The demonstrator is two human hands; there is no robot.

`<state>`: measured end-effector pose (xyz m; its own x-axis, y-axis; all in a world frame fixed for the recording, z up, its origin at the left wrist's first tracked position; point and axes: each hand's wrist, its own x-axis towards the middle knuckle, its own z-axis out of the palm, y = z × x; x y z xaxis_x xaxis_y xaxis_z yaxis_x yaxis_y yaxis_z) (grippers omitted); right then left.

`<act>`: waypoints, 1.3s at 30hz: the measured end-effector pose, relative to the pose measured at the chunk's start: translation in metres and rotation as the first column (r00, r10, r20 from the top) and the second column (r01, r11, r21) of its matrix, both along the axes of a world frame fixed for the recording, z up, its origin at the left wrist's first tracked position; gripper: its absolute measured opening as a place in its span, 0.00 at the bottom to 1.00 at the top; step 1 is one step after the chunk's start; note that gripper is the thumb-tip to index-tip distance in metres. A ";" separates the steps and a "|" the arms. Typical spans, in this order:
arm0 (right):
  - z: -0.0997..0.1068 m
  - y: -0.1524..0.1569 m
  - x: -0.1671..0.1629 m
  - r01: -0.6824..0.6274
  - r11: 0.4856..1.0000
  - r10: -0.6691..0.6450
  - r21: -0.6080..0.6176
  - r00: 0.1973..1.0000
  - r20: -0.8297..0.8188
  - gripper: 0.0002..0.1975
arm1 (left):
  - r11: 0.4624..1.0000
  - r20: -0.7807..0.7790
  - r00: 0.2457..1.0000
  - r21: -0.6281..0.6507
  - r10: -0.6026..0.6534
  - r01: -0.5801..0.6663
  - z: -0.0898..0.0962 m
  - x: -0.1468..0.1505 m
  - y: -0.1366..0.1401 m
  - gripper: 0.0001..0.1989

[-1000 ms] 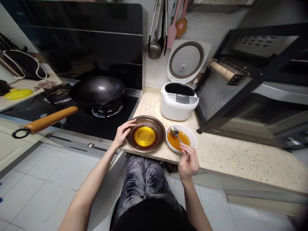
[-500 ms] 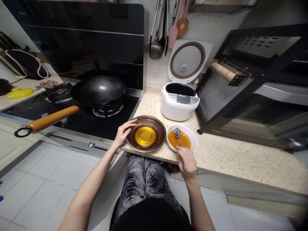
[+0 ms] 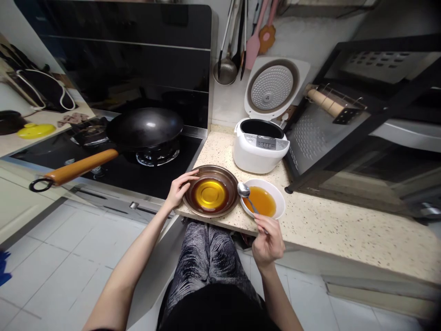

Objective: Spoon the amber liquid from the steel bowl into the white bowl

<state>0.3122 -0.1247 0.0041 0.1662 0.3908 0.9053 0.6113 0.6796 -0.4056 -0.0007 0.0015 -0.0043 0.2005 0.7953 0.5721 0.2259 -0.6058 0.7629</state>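
One long speckled counter (image 3: 337, 232) stretches off to the right of the person's right hand (image 3: 269, 241). Well to the left of that grip, beyond the left hand (image 3: 179, 188), a black wok (image 3: 144, 128) sits on the hob with its wooden handle (image 3: 81, 166) angled back this way. Straight ahead of the right hand, past the bowl, stands a white rice cooker (image 3: 260, 157), lid up. To the left of the grip lies a wide metal dish (image 3: 233, 186) of golden liquid; the left hand rests loose fingers over its left rim, though I can't tell whether the thumb clamps underneath. Just ahead of the right fingers sits a white bowl (image 3: 281, 202), smaller, with orange liquid inside. Smallest is the spoon (image 3: 247, 195), its handle pinched narrowly in the right hand, by far the nearer one. Its long axis slants forward and left from the grip, so the head hangs at the bowl's left rim, facing the dish close by; whether it touches the rim, I can't see.
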 end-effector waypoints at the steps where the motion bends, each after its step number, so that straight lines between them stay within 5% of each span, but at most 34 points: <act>1: 0.000 -0.001 -0.004 -0.030 0.999 0.030 -0.028 1.000 -0.010 0.11 | 1.000 0.001 1.000 0.000 0.000 0.000 0.000 0.000 0.000 0.19; 13: -0.003 0.008 -0.039 -0.257 0.944 0.246 -0.205 0.966 -0.078 0.12 | 1.000 0.005 1.000 0.008 0.009 -0.009 -0.002 0.000 0.001 0.18; 39: -0.023 0.017 -0.051 -0.258 0.934 0.233 -0.246 0.964 -0.129 0.11 | 1.000 0.018 1.000 -0.012 0.002 -0.002 0.000 0.002 -0.001 0.19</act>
<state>0.2609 -0.1075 -0.0193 0.1165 0.6484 0.7524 0.3879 0.6676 -0.6354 0.0008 0.0002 -0.0038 0.1884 0.8024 0.5662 0.2134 -0.5962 0.7739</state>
